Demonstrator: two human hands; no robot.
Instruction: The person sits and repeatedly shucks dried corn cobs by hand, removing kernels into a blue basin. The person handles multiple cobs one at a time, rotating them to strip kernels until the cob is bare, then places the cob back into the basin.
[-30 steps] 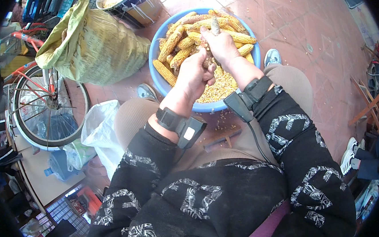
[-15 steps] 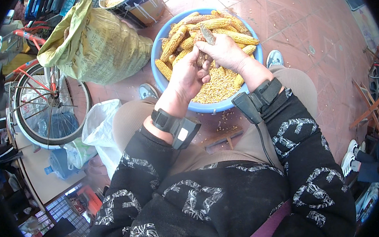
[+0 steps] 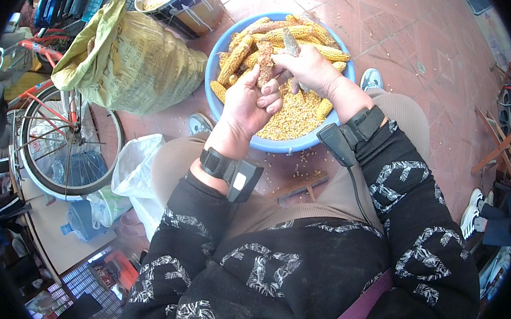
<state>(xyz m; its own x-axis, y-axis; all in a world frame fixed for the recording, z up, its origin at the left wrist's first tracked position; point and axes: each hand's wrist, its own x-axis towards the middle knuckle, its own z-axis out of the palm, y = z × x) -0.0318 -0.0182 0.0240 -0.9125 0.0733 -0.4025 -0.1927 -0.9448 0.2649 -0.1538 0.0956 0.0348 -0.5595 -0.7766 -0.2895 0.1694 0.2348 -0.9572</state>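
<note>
Over the blue basin (image 3: pixel 212 90) both my hands are at work. My left hand (image 3: pixel 250 102) is closed round a reddish, mostly stripped corncob (image 3: pixel 265 61), which stands up out of the fist. Beside it, my right hand (image 3: pixel 310 72) grips a rough grey piece, shaped like a bare cob (image 3: pixel 290 42), its top sticking out above the thumb; the rest is hidden in the palm. Yellow ears of corn (image 3: pixel 236 56) fill the basin's far part. Loose kernels (image 3: pixel 289 117) lie at its near side, under my hands.
Left of the basin stands a yellow-green woven sack (image 3: pixel 149 61), with a bucket of kernels (image 3: pixel 186 7) behind it. A bicycle wheel (image 3: pixel 68 139) and a white plastic bag (image 3: pixel 138 168) are nearer on the left. A small wooden stool (image 3: pixel 301 187) shows between my legs. Another person's shoe (image 3: pixel 472 212) is at right.
My hands have drawn slightly apart. The left hand has moved a little left and down, and the reddish cob now shows upright. The right hand has shifted slightly right with the grey piece.
</note>
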